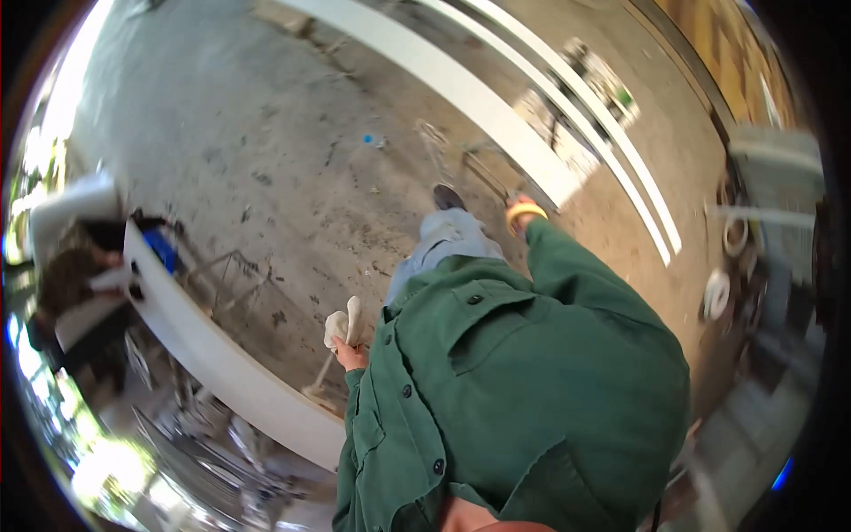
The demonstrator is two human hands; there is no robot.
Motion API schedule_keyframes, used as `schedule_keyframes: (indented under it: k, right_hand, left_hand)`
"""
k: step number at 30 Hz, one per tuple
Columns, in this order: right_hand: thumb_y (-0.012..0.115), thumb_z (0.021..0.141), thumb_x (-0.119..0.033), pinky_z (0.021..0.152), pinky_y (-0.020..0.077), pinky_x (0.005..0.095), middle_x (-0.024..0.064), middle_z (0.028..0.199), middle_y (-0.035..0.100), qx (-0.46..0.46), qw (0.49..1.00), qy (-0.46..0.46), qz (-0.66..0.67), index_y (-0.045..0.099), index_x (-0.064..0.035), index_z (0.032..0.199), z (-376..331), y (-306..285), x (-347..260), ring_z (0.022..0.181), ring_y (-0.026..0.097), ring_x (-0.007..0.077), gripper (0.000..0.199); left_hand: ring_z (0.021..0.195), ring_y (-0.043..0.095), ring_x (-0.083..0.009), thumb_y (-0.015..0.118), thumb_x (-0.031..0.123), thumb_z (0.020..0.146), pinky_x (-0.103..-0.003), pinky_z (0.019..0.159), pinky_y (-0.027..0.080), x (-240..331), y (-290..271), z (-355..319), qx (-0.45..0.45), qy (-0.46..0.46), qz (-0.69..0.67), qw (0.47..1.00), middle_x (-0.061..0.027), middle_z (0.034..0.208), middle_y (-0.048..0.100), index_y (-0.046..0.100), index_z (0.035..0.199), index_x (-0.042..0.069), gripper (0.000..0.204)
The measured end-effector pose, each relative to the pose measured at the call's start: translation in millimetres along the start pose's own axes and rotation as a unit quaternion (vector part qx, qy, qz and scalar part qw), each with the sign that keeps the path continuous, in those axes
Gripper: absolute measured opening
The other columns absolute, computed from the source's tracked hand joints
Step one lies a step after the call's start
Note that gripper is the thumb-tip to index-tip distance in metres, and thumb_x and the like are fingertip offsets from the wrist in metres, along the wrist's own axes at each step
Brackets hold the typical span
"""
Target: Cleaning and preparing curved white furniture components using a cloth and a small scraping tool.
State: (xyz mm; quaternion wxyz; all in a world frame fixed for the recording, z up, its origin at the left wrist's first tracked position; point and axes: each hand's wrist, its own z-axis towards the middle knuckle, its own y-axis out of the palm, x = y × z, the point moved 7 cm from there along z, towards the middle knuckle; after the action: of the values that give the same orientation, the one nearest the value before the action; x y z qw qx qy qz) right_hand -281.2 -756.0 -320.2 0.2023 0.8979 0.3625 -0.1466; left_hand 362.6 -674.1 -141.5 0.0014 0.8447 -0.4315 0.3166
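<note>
Walking across a dusty concrete floor (266, 151), seen from the head camera looking down over a green shirt (523, 390)

Left to right:
- Far left edge: a white panel (222, 355) runs along the floor from upper left toward the lower middle, with a small blue thing (162, 248) at its upper end; dark clutter beyond it is too blurred to name
- Left hand (351, 355): closed round a pale cloth (341, 324), which bunches up above the fist, near the inner edge of the white panel. A thin stick-like shape runs from below the fist toward the floor; cannot tell whether the hand holds it too
- Middle: one leg in light trousers (443, 244) stepping ahead, dark shoe (448, 197) on the floor
- Right hand (521, 206): reaching forward at the lower end of a long white board (461, 89), a yellow band (525, 213) at the wrist. Fingers hidden by blur and sleeve; cannot tell how far open it is or whether it grips anything
- Far right: round white things (716, 293) near the right edge, not clear enough to name

Judgement on doing this well: keep the cloth gathered tight so no loose end trails to the floor grit; place feet clear of the wire frame (232, 275) lying beside the panel; steady the right hand against the board end before putting weight on it
</note>
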Motion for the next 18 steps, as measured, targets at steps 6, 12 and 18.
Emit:
schedule_keyframes:
  k: [6,12,18]
  right_hand:
    - [0.050,0.097,-0.020,0.039,0.0321,0.0249,0.0057,0.079,0.066,0.244,0.959,-0.100,0.100,0.059,-0.0137,0.106,-83.1,16.7,-27.4,0.056,0.054,0.0129,0.014]
    - [0.053,0.089,-0.004,0.065,0.0516,0.0361,0.0089,0.098,0.064,0.180,0.926,-0.040,0.329,0.059,-0.0148,0.114,17.6,-44.6,54.7,0.081,0.059,0.0208,0.028]
    - [0.056,0.088,-0.029,0.067,0.0520,0.0317,-0.0010,0.082,0.061,-0.081,0.950,0.035,0.298,0.060,-0.0175,0.086,132.3,-101.0,-6.7,0.074,0.057,0.0147,0.012]
  left_hand:
    - [0.111,0.053,-0.0292,0.053,0.047,0.092,-0.044,0.084,0.048,66.1,45.3,21.7,-0.024,0.015,0.134,0.991,-0.0076,0.130,0.050,0.044,0.130,0.012,0.052]
    - [0.096,0.061,-0.0231,0.055,0.046,0.091,-0.034,0.073,0.051,150.1,96.5,-31.9,-0.017,0.130,0.055,0.990,-0.0068,0.115,0.060,0.052,0.124,0.006,0.052]
    - [0.091,0.057,-0.0183,0.059,0.039,0.090,-0.034,0.080,0.045,146.8,126.3,-18.6,0.022,0.205,0.025,0.978,-0.0108,0.102,0.064,0.061,0.110,-0.005,0.048]
